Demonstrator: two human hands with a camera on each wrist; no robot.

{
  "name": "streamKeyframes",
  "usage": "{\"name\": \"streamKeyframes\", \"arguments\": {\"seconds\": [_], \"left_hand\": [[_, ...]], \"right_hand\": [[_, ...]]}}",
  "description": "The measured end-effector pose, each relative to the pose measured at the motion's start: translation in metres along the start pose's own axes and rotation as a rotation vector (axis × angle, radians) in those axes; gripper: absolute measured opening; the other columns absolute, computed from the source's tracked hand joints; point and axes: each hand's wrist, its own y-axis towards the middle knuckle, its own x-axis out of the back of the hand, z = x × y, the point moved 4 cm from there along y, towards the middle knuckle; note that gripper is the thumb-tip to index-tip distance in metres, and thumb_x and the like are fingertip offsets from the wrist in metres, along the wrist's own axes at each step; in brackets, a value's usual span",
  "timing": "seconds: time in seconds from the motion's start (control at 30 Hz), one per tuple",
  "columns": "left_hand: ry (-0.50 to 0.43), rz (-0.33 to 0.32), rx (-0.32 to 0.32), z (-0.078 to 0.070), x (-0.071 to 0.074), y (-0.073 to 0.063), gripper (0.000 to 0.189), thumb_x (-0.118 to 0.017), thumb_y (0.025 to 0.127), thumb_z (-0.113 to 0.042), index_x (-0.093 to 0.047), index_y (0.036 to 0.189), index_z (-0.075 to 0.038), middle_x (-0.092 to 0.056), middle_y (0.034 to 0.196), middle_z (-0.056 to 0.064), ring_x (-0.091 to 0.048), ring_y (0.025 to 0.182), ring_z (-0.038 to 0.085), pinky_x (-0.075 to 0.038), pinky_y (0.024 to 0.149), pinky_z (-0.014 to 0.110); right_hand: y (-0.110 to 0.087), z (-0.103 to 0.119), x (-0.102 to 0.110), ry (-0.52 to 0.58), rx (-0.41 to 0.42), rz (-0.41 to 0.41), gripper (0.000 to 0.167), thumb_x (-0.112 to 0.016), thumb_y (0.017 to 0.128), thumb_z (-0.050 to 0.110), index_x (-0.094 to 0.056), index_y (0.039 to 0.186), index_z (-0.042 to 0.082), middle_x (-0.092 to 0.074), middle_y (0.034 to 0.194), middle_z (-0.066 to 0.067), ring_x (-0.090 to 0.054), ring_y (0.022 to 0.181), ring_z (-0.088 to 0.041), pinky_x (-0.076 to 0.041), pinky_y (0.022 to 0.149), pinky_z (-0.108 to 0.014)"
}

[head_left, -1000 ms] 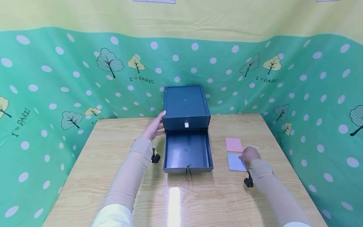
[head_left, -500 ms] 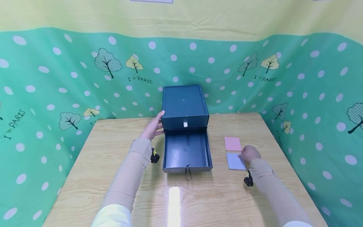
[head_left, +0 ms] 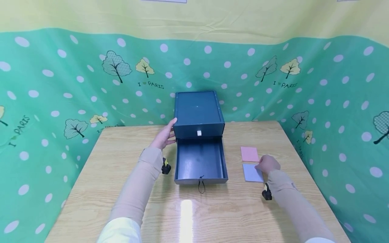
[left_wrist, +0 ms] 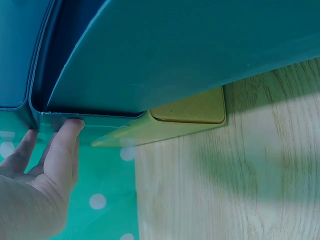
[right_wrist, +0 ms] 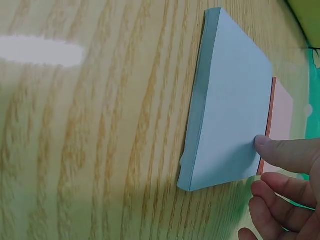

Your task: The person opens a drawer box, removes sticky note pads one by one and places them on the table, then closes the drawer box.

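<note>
A dark blue two-drawer box (head_left: 197,108) stands at the back of the table. Its lower drawer (head_left: 199,158) is pulled out with nothing in it, and a black cord loop (head_left: 201,186) hangs at the front. My left hand (head_left: 164,135) rests against the box's left side, fingers extended. To the right lies a light blue sticky note pad (head_left: 252,172), with a pink sticky note pad (head_left: 250,154) just behind. At the blue pad's right edge, my right hand (head_left: 268,164) has its thumb (right_wrist: 280,150) on the top face and its other fingers curled beside the corner.
A white knob (head_left: 199,133) marks the closed upper drawer. Polka-dotted green cloth (head_left: 146,111) hangs round the back and sides of the wooden table (head_left: 127,141). The left wrist view shows a yellowish part (left_wrist: 195,110) low on the box.
The head view has shifted slightly. Both hands, the box and the two pads look unchanged.
</note>
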Motion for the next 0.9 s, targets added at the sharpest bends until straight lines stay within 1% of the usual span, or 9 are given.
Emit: {"name": "streamKeyframes", "arguments": {"seconds": [0.07, 0.13, 0.23, 0.43, 0.57, 0.63, 0.7, 0.8, 0.9], "left_hand": [[-0.008, -0.007, 0.007, 0.001, 0.0, 0.002, 0.084, -0.046, 0.091, -0.059, -0.012, 0.153, -0.014, -0.016, 0.156, 0.016, -0.027, 0.14, 0.035, -0.032, 0.11, 0.049], [-0.005, -0.013, 0.006, 0.006, 0.002, 0.009, 0.086, -0.047, 0.089, -0.062, -0.013, 0.153, -0.015, -0.017, 0.156, 0.016, -0.028, 0.14, 0.035, -0.033, 0.11, 0.048], [0.01, -0.014, -0.012, 0.01, 0.003, 0.015, 0.091, -0.047, 0.086, -0.067, -0.014, 0.153, -0.014, -0.018, 0.156, 0.017, -0.029, 0.139, 0.035, -0.034, 0.109, 0.048], [0.044, -0.015, -0.044, 0.009, 0.002, 0.014, 0.099, -0.048, 0.081, -0.073, -0.016, 0.153, -0.013, -0.018, 0.155, 0.02, -0.03, 0.138, 0.037, -0.038, 0.106, 0.047], [0.027, -0.032, -0.03, 0.009, 0.002, 0.013, 0.096, -0.049, 0.083, -0.071, -0.017, 0.152, -0.014, -0.02, 0.155, 0.018, -0.032, 0.138, 0.036, -0.036, 0.108, 0.048], [0.025, -0.036, -0.03, 0.009, 0.002, 0.012, 0.097, -0.049, 0.082, -0.072, -0.017, 0.152, -0.013, -0.02, 0.155, 0.019, -0.032, 0.137, 0.036, -0.038, 0.106, 0.047], [0.026, -0.032, -0.031, 0.01, 0.002, 0.013, 0.099, -0.049, 0.081, -0.073, -0.016, 0.152, -0.013, -0.019, 0.155, 0.019, -0.031, 0.138, 0.037, -0.038, 0.106, 0.047], [0.02, -0.031, -0.029, 0.011, 0.003, 0.016, 0.097, -0.049, 0.082, -0.071, -0.017, 0.152, -0.013, -0.019, 0.155, 0.019, -0.031, 0.138, 0.037, -0.037, 0.107, 0.047], [0.002, -0.029, -0.018, 0.012, 0.004, 0.017, 0.089, -0.047, 0.087, -0.065, -0.017, 0.152, -0.014, -0.02, 0.155, 0.017, -0.031, 0.138, 0.035, -0.034, 0.109, 0.048]], "right_hand": [[0.0, 0.0, 0.001, 0.006, -0.006, 0.005, 0.021, -0.07, 0.08, 0.02, -0.064, 0.083, 0.0, -0.062, 0.075, -0.01, -0.054, 0.068, -0.023, -0.041, 0.059, -0.033], [0.0, -0.001, 0.002, 0.016, -0.017, 0.01, 0.021, -0.067, 0.083, 0.021, -0.064, 0.085, 0.0, -0.063, 0.077, -0.011, -0.055, 0.069, -0.023, -0.041, 0.059, -0.033], [-0.001, -0.002, 0.005, 0.038, -0.033, 0.011, 0.024, -0.062, 0.086, 0.022, -0.065, 0.088, -0.001, -0.063, 0.079, -0.012, -0.056, 0.071, -0.024, -0.041, 0.06, -0.033], [-0.003, -0.001, 0.011, 0.062, -0.019, -0.012, 0.033, -0.056, 0.089, 0.025, -0.064, 0.095, -0.006, -0.065, 0.084, -0.016, -0.058, 0.075, -0.027, -0.045, 0.062, -0.035], [0.001, -0.004, 0.009, 0.158, -0.003, 0.007, 0.035, -0.054, 0.09, 0.025, -0.065, 0.093, -0.008, -0.064, 0.079, -0.013, -0.057, 0.072, -0.024, -0.044, 0.061, -0.031], [0.003, -0.005, 0.007, 0.288, 0.007, 0.039, 0.034, -0.054, 0.09, 0.023, -0.065, 0.093, -0.009, -0.063, 0.074, -0.008, -0.056, 0.069, -0.018, -0.045, 0.06, -0.027], [0.006, -0.007, 0.004, 0.495, -0.013, 0.116, 0.034, -0.053, 0.092, 0.021, -0.064, 0.097, -0.01, -0.062, 0.072, -0.002, -0.056, 0.067, -0.012, -0.047, 0.062, -0.024], [0.006, -0.008, 0.001, 0.809, -0.059, 0.255, 0.038, -0.049, 0.096, 0.021, -0.056, 0.115, -0.01, -0.063, 0.075, 0.005, -0.057, 0.068, -0.004, -0.049, 0.065, -0.021], [0.004, -0.007, 0.001, 1.025, -0.099, 0.376, 0.041, -0.044, 0.099, 0.023, -0.046, 0.129, -0.005, -0.064, 0.082, 0.007, -0.056, 0.071, -0.003, -0.049, 0.068, -0.019]]}}
